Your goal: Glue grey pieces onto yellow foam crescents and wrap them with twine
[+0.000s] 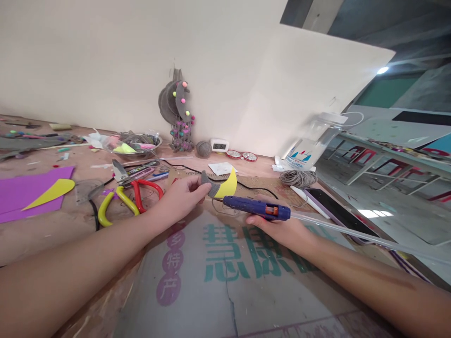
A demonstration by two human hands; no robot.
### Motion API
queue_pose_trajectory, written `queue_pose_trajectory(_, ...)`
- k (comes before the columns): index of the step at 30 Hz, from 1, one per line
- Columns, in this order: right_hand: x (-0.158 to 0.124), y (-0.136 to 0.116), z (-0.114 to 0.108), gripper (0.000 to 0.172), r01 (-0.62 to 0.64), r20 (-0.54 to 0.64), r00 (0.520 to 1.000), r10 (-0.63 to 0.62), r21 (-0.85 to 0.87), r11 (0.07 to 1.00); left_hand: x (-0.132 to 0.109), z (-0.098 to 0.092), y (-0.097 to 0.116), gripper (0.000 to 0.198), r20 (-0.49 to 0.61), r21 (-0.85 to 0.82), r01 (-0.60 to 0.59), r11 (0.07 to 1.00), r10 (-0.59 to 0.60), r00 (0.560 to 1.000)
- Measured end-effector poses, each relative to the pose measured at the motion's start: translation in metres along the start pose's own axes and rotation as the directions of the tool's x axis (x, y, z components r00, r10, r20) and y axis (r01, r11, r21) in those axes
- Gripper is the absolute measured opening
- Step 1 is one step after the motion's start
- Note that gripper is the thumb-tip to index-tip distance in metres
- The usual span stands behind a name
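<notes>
Pinched in my left hand (192, 191) is a yellow crescent (228, 184) whose near end is covered with grey yarn (213, 189). My right hand (273, 224) grips a blue hot glue gun (257, 207) from below, and a long clear glue stick (338, 227) runs out of its back. The gun's nozzle points left, at the underside of the yarn-covered part; whether it touches is too small to tell. Left of my left hand lie yellow-handled pliers (105, 210) and red-handled scissors (137, 195).
Purple sheets (31, 188) with a yellow cut piece (52, 193) lie at the left. Behind stand a bowl (155, 145), a yarn ball (203, 149), a clock (220, 145) and a plastic jug (306, 145). A decorated moon (172, 103) hangs on the board. A phone (340, 211) lies right.
</notes>
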State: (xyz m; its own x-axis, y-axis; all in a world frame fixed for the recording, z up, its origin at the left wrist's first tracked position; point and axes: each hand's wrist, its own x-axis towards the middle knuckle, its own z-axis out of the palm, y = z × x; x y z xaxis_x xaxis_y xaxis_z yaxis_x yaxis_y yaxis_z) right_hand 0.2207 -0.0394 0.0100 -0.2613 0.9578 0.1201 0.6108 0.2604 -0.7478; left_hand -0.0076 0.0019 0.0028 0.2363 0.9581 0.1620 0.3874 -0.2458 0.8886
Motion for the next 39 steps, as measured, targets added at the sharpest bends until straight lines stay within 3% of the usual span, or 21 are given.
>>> queue_pose_trajectory(14,-0.001,0.0,-0.0007,0.026,0.066,0.0,0.998,-0.066,0.001,0.998,-0.0001,0.0007,0.0004,0.026,-0.002,0.021,0.007,1.0,-0.007,1.0)
queue_pose_trajectory(30,-0.0013,0.0027,-0.0013,0.026,0.045,0.023,0.999,-0.045,-0.02,0.999,-0.0008,-0.0002,0.0034,0.027,-0.006,0.022,-0.003,1.0,0.003,1.0)
queue_pose_trajectory(39,0.0007,0.0051,-0.0015,0.028,0.065,-0.021,0.998,-0.066,-0.07,0.995,-0.0005,0.0006,0.0022,0.027,0.01,0.037,-0.006,0.999,0.005,1.0)
